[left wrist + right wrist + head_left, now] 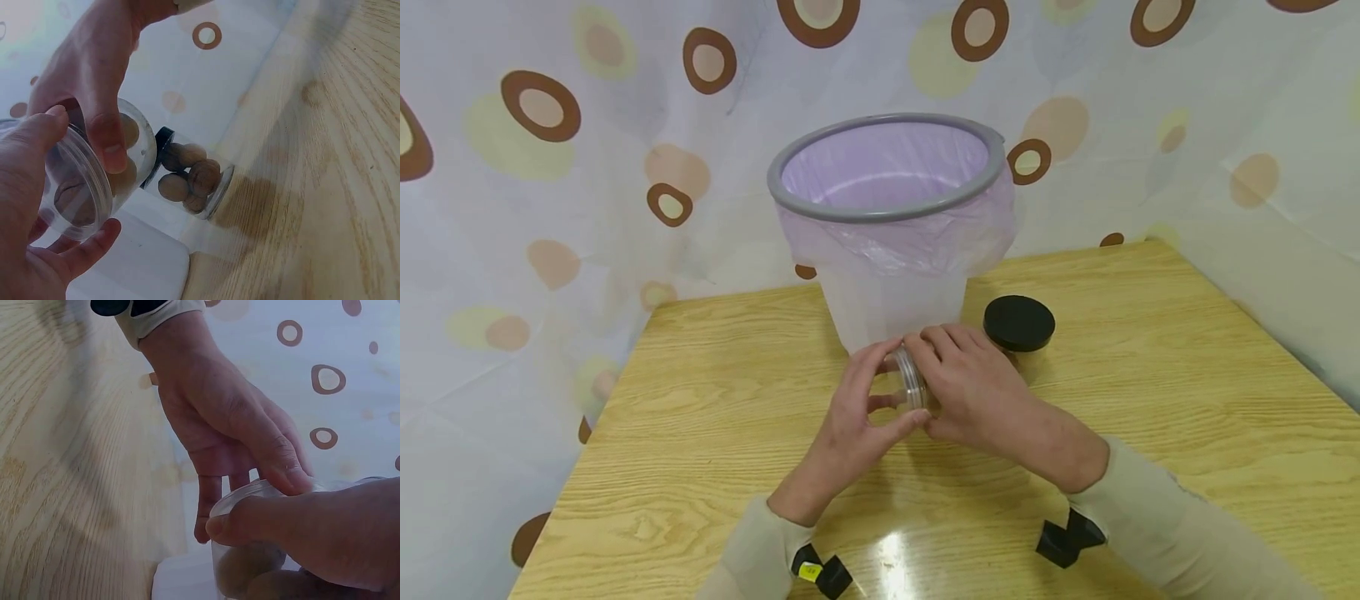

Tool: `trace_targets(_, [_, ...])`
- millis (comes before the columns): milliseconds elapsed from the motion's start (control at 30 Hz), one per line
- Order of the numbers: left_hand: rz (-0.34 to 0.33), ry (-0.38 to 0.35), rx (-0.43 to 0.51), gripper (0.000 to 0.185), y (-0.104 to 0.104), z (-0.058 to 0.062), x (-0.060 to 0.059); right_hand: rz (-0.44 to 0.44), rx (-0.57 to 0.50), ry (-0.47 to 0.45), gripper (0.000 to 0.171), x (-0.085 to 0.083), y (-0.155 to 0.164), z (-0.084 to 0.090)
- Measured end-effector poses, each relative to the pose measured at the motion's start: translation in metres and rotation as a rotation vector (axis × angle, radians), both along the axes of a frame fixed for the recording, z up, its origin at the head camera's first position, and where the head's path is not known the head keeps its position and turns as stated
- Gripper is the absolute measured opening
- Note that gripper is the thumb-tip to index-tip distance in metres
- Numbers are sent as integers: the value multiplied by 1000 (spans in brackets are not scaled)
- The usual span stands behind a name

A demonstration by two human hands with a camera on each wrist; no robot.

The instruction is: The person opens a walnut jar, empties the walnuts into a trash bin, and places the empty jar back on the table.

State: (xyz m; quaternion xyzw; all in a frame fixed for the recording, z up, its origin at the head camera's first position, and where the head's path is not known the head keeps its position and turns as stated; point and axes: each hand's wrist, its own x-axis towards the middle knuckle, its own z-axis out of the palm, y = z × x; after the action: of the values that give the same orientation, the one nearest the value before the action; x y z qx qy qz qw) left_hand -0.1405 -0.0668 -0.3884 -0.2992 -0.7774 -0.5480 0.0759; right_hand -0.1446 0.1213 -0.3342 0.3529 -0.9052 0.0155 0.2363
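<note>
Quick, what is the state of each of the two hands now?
Left hand: fingers curled round the open mouth of the clear jar, holding it.
Right hand: grips the same clear jar round its body.

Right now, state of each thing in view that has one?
Clear jar: tipped on its side, no lid on its mouth, walnuts inside, gripped by both hands.
Second jar: standing on the table, black lid on, walnuts inside, untouched.
Bin: upright, open top, lined with a purple bag.
Left hand: fingers curled round the clear jar's mouth.
Right hand: wrapped round the clear jar's body.
</note>
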Motion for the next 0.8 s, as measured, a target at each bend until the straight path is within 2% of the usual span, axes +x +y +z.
trace_targets(333, [8,8,-4,76,-1,1,1,28,-47,23,77,-3,-3,-5])
trace_targets(600, [46,3,-25,73,-2,1,2,46,-69,30,74,-7,-5,-11])
trace_targets(700, [61,-63,-12,70,-1,0,2,48,-67,50,77,-7,-6,-12])
trace_targets(800, [80,-167,17,67,-1,1,3,43,-53,67,79,-7,-9,-12])
